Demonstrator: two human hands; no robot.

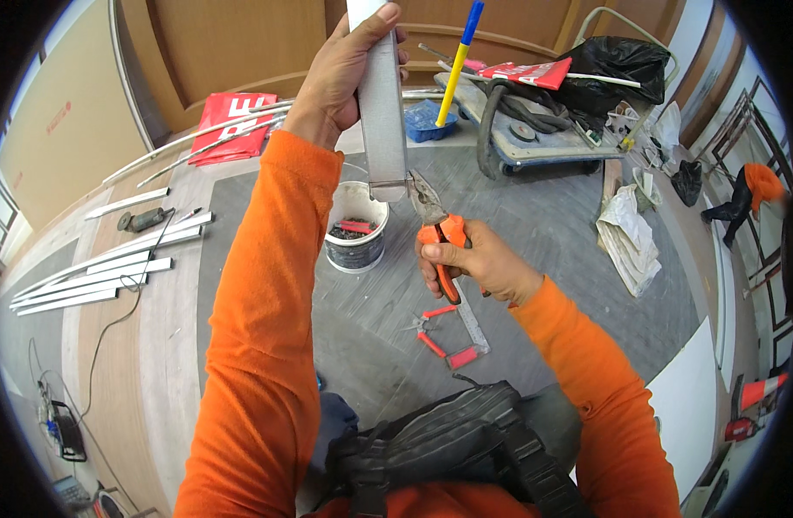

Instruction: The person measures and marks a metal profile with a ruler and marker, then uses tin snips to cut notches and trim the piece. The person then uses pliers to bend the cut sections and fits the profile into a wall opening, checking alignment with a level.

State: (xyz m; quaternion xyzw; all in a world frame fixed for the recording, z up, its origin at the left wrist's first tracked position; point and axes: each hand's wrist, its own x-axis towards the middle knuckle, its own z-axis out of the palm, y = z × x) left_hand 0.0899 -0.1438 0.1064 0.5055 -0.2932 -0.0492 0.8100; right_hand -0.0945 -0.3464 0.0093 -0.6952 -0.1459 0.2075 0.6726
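Note:
My left hand (334, 79) grips a silvery metal channel (384, 121), held upright in front of me over the floor. Wrapped round the orange handles of a pair of pliers (428, 207) is my right hand (491, 262). The jaws are at the channel's lower right corner, by a small bent tab; whether they bite on it I cannot tell. Behind the channel's lower end stands a white bucket (356, 246) with dark scraps and a red-handled thing inside. Below my right hand, a red-handled tool (433, 344) and a metal square (472, 324) lie on the grey floor.
White metal strips (111, 274) and an angle grinder (142, 219) with its cord lie at left. A loaded platform trolley (535, 155) stands ahead, beside a blue tray (429, 129) holding a yellow-and-blue pole. White sacking (630, 242) lies at right; another person (746, 192) is beyond.

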